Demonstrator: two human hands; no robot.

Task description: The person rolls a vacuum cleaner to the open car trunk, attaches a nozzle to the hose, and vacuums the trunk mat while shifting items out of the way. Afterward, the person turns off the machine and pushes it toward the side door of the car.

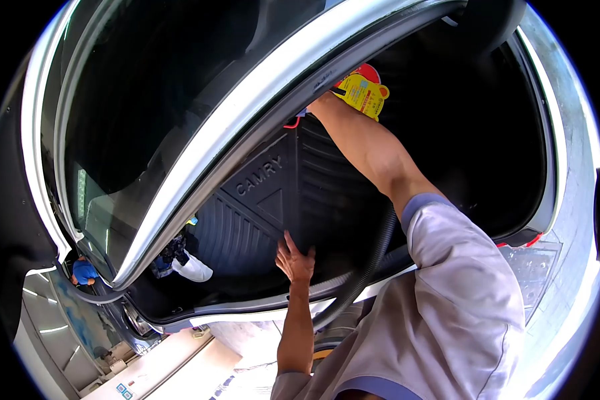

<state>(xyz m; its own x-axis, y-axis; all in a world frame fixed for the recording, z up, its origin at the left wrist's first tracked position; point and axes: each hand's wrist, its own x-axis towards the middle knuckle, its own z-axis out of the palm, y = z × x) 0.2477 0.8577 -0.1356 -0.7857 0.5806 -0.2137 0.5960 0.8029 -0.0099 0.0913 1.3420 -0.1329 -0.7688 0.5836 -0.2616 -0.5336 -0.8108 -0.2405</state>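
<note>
My left hand [295,260] rests with its fingers spread on the ribbed black trunk mat [260,193], which has CAMRY moulded into it. Nothing is in that hand. My right arm [363,143] stretches deep into the trunk, and the hand at its end is hidden behind the trunk opening's edge; what it holds, if anything, does not show. Beside the right wrist lies a yellow bear-shaped packet [363,95] with a red part behind it. A thin red strip [292,123] shows near the wrist. A black corrugated hose [373,260] runs over the trunk sill below my right arm.
The white car frame [207,133] and rear window border the trunk above. Toward the left of the trunk lie a white cloth-like item [193,268] and dark bundled things [172,253]. A person in blue [84,271] is farther off at the left.
</note>
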